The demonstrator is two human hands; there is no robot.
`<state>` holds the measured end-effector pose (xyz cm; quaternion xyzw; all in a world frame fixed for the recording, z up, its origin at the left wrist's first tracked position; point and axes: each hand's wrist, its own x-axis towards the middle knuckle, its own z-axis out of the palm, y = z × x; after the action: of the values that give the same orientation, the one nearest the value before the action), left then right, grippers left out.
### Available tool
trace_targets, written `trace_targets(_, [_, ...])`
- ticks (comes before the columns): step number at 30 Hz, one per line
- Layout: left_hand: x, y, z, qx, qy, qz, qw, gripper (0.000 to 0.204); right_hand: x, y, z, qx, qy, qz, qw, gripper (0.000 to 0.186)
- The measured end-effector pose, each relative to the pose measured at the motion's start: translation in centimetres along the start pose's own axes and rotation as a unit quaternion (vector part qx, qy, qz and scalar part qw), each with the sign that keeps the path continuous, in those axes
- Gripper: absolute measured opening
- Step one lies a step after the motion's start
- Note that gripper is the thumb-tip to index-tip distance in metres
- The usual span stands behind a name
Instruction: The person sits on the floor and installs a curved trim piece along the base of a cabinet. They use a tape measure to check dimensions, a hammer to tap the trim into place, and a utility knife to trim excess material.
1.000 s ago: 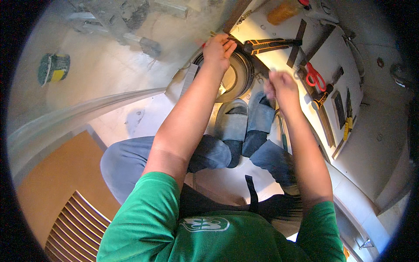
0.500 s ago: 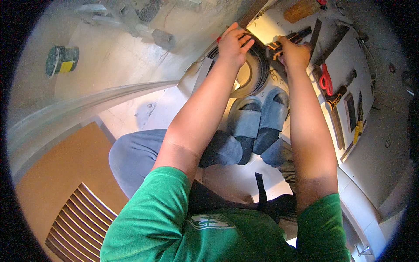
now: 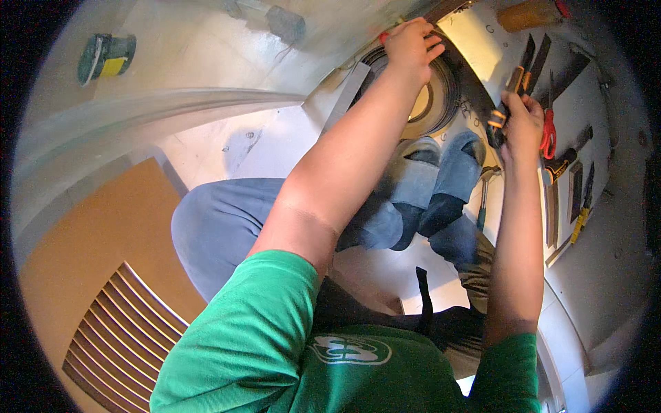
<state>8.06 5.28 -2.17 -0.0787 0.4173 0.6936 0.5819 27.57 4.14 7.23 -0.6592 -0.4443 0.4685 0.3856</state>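
Note:
My left hand (image 3: pixel 411 51) reaches to the upper edge of a dark coiled roll of strip (image 3: pixel 451 96), its fingers apart and slightly bent. It rests on or just over the roll; contact is unclear. In my right hand (image 3: pixel 521 127) is a black-and-orange utility knife (image 3: pixel 515 81), its dark end pointing away from me. The knife is raised to the right of the roll. A dark band (image 3: pixel 475 76) from the roll slants down between my hands. Beside my right hand lie red-handled scissors (image 3: pixel 549 138).
Another black-and-orange tool (image 3: pixel 561 165), a yellow-and-black cutter (image 3: pixel 580 224) and a hammer (image 3: pixel 486 189) lie at the right. My grey slides (image 3: pixel 451 168) are close below the roll. A wooden-handled tool (image 3: pixel 530 15) lies farther off. At left stands a brown louvred panel (image 3: pixel 89 220).
My right hand has drawn the knife away from the roll, right and toward me. My left hand stays by the roll's upper edge. The view has shifted, showing the hammer.

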Motion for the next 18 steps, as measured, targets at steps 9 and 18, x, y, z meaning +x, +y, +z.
trace_targets(9, [1.2, -1.4, 0.0, -0.112, -0.005, 0.002, 0.994, 0.016, -4.2, -3.5, -3.7, -0.212, -0.210, -0.023, 0.954, 0.044])
trace_targets(18, [2.2, -1.4, -0.9, -0.110, -0.041, -0.055, 0.992, 0.017, -0.8, -4.7, -2.1, -0.473, -0.225, -0.157, 0.838, 0.040])
